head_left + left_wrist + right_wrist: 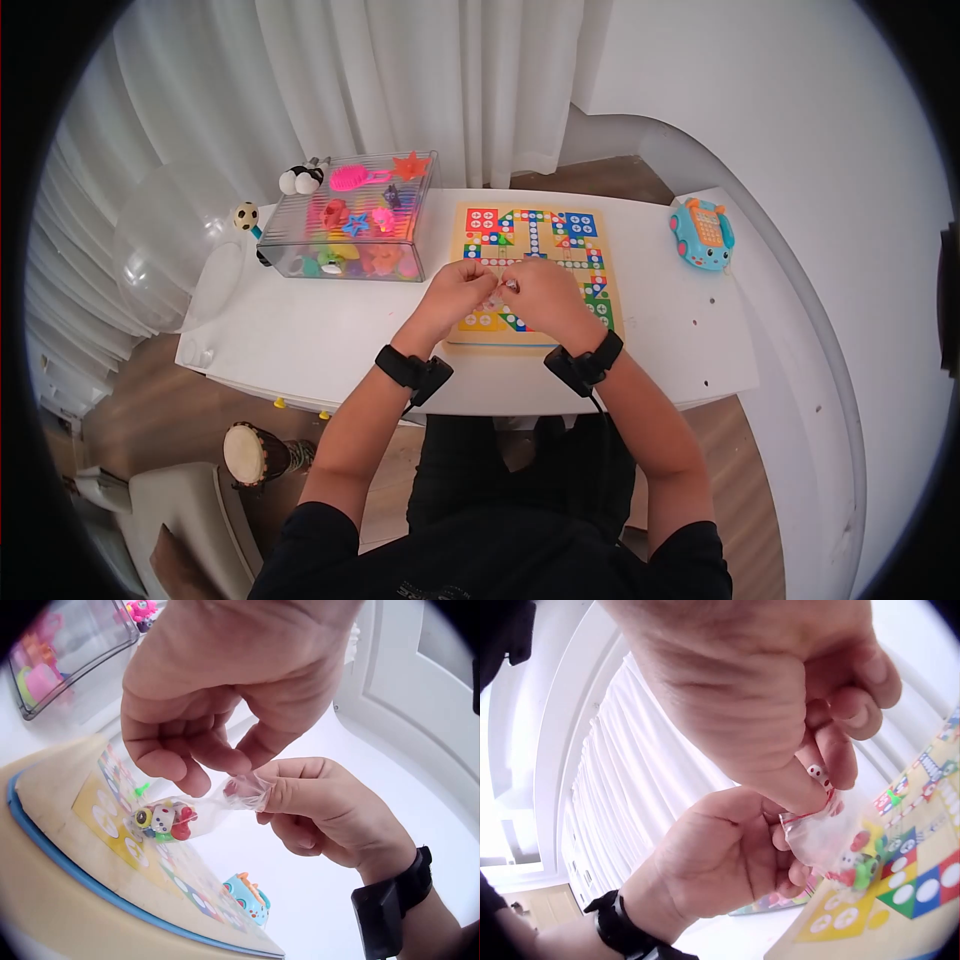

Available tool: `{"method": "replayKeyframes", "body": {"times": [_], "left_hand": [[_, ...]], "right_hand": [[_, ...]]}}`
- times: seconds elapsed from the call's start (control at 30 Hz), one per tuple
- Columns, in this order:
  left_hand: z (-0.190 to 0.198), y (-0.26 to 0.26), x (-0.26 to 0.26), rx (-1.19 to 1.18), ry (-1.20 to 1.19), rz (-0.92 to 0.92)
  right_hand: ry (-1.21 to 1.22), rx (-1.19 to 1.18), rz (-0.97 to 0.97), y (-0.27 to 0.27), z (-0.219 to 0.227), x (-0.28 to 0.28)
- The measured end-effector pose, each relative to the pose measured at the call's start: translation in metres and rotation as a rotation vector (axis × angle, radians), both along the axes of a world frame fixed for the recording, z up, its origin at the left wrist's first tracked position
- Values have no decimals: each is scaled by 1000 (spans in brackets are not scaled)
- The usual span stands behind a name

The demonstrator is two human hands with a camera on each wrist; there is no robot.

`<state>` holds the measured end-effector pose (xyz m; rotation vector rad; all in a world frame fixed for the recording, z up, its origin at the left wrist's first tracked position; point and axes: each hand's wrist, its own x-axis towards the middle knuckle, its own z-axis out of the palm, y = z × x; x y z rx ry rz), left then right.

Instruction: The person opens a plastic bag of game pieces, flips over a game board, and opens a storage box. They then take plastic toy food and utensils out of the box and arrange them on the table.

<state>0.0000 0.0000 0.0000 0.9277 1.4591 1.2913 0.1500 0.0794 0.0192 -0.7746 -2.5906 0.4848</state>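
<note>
Over the game board [612, 262], my two hands meet at a small clear zip bag [817, 838] with a red line along its mouth. Several colourful little pieces [163, 819], yellow, white, red and green, lie in its lower end. My right hand [548, 296] pinches the bag by its mouth between thumb and fingers. A white die [815, 771] with red dots shows at those fingers. My left hand [462, 292] has its curled fingertips on the bag's upper part. Close behind the bag in the left wrist view, a green pawn [141, 790] stands on the board.
Left on the white table [655, 345] sits a clear ridged box [425, 215] of toys, with more toys on its lid. A blue toy phone [703, 235] is at the right. Below stand a small drum [247, 455] and a light chair [190, 500].
</note>
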Motion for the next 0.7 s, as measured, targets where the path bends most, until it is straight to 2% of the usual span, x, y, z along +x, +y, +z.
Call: {"method": "replayKeyframes", "body": {"times": [0.3,0.7], "left_hand": [[1,-1,3,28,-19,2],[0,-1,5,52,-18,-5]], "right_hand": [[-3,22,24,-1,4,2],[22,-139,39,1,12,5]]}}
